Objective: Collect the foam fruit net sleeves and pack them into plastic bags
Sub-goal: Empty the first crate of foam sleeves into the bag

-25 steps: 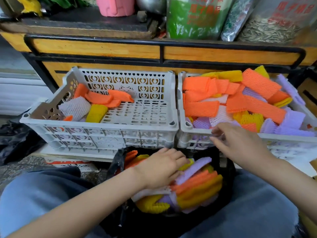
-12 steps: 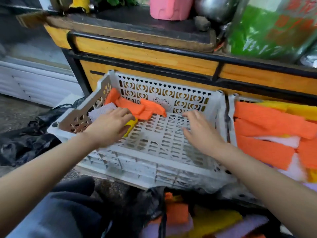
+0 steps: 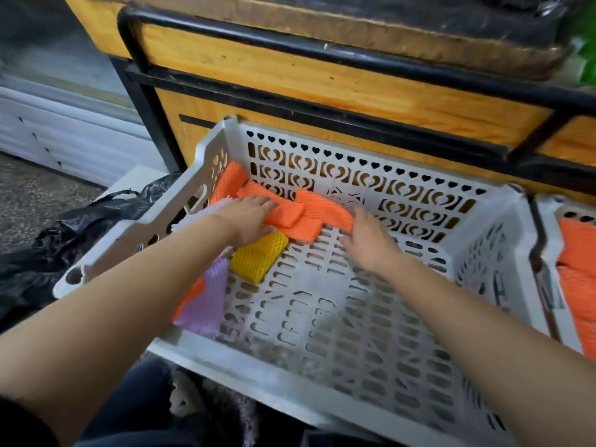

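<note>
Left hand reached forward, palm down, fingers straight and flat. Right hand alongside, palm down, fingers relaxed.

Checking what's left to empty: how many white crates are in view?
2. The centre crate holds mixed sleeves at its left; the second crate is cut off at the right edge, with orange sleeves inside. Others may lie off frame.

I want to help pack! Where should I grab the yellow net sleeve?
Probably pinch the near end of the yellow net sleeve, coming from above and from the bare crate floor on its right. It lies flat, and the left hand covers its far end.
</note>
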Demonstrator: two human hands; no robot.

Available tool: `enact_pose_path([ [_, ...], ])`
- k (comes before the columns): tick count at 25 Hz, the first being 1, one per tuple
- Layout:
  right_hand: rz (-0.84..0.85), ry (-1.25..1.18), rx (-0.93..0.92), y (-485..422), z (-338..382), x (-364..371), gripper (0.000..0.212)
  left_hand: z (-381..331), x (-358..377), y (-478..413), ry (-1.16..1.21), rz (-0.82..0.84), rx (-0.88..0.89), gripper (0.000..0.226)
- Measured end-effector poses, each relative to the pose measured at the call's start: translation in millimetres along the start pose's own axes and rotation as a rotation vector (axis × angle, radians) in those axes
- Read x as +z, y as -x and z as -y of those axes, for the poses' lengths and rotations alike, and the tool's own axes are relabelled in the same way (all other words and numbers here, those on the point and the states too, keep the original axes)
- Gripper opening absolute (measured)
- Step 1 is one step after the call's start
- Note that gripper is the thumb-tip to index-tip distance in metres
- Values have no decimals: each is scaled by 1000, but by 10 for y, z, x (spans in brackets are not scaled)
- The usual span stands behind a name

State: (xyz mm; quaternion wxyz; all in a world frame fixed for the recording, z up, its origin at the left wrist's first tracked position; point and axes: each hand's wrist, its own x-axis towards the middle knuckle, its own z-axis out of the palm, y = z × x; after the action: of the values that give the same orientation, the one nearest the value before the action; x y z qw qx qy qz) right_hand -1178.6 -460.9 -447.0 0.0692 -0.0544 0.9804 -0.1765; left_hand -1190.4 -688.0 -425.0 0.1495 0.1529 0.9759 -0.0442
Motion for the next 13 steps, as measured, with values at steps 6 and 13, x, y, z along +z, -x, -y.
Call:
enact_pose_path([
  [6,-21,-30,-56,-209,46,183,44,15,6,-309,-15,34,-11,71],
  [13,52,-3,-93,-159,65,18,31,-115,56,-429,-105,-88,-25,34],
])
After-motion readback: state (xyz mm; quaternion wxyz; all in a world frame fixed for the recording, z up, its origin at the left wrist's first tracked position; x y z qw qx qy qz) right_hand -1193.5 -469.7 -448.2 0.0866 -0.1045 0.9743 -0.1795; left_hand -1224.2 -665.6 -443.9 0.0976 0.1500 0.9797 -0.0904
